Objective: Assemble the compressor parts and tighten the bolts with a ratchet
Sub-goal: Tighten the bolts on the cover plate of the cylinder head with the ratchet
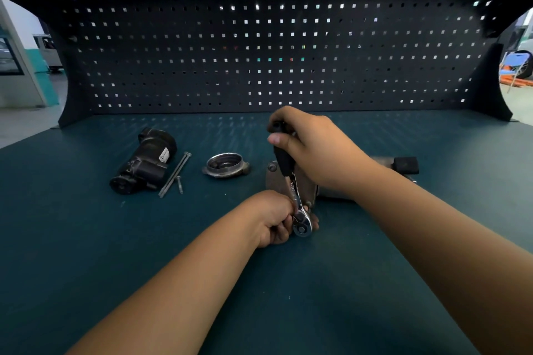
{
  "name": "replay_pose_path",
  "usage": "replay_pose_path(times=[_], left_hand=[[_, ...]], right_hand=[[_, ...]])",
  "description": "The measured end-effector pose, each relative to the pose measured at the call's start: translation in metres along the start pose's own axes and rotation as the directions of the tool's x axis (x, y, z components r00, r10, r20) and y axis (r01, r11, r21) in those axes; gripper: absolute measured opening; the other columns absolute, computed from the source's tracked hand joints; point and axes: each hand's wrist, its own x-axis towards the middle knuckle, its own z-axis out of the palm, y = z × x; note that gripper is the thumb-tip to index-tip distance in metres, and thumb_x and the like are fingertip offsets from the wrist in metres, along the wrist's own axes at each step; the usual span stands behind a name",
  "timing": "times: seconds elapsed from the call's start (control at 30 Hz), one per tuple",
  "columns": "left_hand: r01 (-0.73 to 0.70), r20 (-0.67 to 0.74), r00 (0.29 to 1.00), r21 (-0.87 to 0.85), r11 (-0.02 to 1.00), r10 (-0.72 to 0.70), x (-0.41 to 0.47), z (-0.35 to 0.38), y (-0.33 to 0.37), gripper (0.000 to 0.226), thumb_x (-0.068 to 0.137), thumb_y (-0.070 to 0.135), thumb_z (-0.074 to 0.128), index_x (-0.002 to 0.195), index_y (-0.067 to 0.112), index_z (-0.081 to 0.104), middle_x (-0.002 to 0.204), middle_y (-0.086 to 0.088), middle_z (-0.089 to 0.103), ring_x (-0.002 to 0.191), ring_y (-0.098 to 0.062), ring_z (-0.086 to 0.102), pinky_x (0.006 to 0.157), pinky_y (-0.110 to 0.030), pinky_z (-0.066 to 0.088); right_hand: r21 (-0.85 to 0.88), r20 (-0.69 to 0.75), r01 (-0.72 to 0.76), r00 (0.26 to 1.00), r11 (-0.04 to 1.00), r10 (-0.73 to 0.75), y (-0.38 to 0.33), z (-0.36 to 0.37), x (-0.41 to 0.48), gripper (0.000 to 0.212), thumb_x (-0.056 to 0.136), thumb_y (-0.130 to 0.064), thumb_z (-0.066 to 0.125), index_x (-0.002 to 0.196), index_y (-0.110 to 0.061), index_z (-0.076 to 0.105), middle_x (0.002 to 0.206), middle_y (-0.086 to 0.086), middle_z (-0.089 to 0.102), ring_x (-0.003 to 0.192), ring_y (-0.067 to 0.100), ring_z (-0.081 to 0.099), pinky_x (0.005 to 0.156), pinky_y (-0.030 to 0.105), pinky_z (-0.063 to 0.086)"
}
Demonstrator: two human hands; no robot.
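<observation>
A grey metal compressor body lies on its side at the middle of the bench, largely hidden by my arms. A chrome ratchet with a black handle stands against its near face, head down at the lower edge. My right hand grips the black handle at the top. My left hand is curled around the ratchet head and the part beneath it. To the left lie a black housing, two long bolts with a short one beside them, and a round metal end cover.
The bench top is a dark teal mat. A black pegboard rises along its back edge. A black block sticks out behind my right forearm. Workshop floor and vehicles show past both sides.
</observation>
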Motion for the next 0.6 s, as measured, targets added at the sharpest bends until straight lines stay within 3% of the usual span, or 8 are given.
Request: replay_pose_path(times=[0.2,0.6], left_hand=[[-0.044,0.006,0.999,0.021,0.999,0.044,-0.0028,-0.0034,-0.0012,0.032,0.099,0.009,0.036,0.078,0.009,0.061,0.053,0.002,0.065,0.024,0.0,0.028,0.027,-0.006,0.018],[-0.001,0.09,0.996,-0.107,0.994,0.011,-0.0036,-0.0083,-0.0011,0.036,0.098,0.005,0.033,0.077,0.003,0.061,0.054,-0.001,0.065,0.023,0.0,0.026,0.026,-0.006,0.019]], right_hand=[[-0.013,0.018,0.071,0.997,0.997,-0.071,-0.0089,0.0061,0.0021,0.022,0.094,-0.026,0.053,0.109,-0.01,0.055,0.098,0.007,0.066,0.09,0.023,0.058,0.077,0.035,0.041],[0.049,-0.021,0.071,0.997,0.996,-0.07,-0.0007,-0.0007,0.0059,0.02,0.095,-0.024,0.052,0.109,-0.01,0.056,0.088,0.004,0.063,0.079,0.017,0.055,0.065,0.017,0.038]])
